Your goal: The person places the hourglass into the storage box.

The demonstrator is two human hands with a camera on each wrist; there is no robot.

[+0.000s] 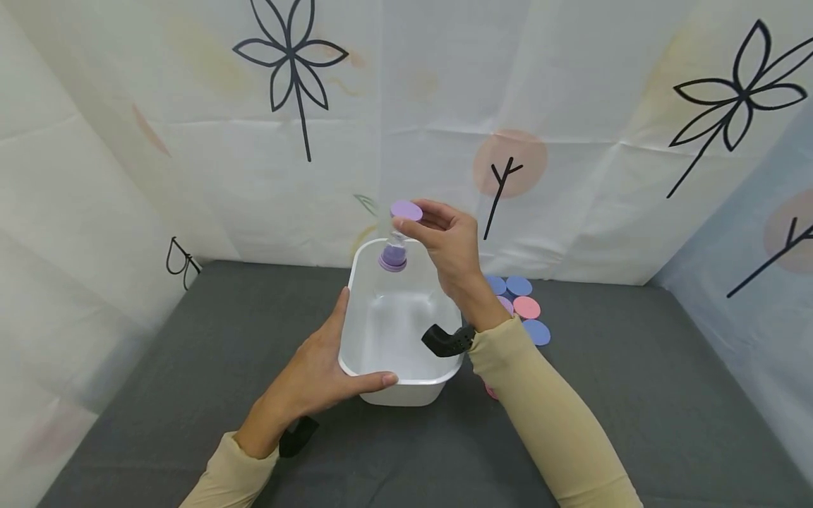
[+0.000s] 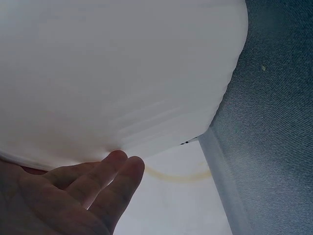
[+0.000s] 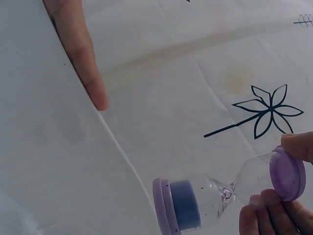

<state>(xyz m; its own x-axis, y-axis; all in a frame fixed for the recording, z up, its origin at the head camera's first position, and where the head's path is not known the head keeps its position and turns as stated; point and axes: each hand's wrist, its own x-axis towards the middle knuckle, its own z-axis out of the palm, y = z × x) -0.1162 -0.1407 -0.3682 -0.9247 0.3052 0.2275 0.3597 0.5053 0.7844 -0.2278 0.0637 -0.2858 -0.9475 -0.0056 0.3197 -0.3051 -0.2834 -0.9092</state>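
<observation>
My right hand point(image 1: 444, 236) holds a small sand timer point(image 1: 398, 236) by its upper purple cap, above the far end of a white plastic tub point(image 1: 356, 310). The timer has clear glass and purple end caps; in the right wrist view the timer point(image 3: 230, 193) shows blue sand at its lower end, pinched at the cap by my fingertips point(image 3: 266, 210). My left hand point(image 1: 324, 370) holds the tub's near left corner, thumb along the front rim. In the left wrist view my fingers point(image 2: 105, 178) lie against the tub's white wall point(image 2: 112, 73).
The tub stands on a grey cloth surface point(image 1: 190, 353). Several flat round discs, blue and pink point(image 1: 524, 307), lie on the cloth to the right of the tub. White sheets printed with black flowers point(image 1: 292, 63) close in the back and sides.
</observation>
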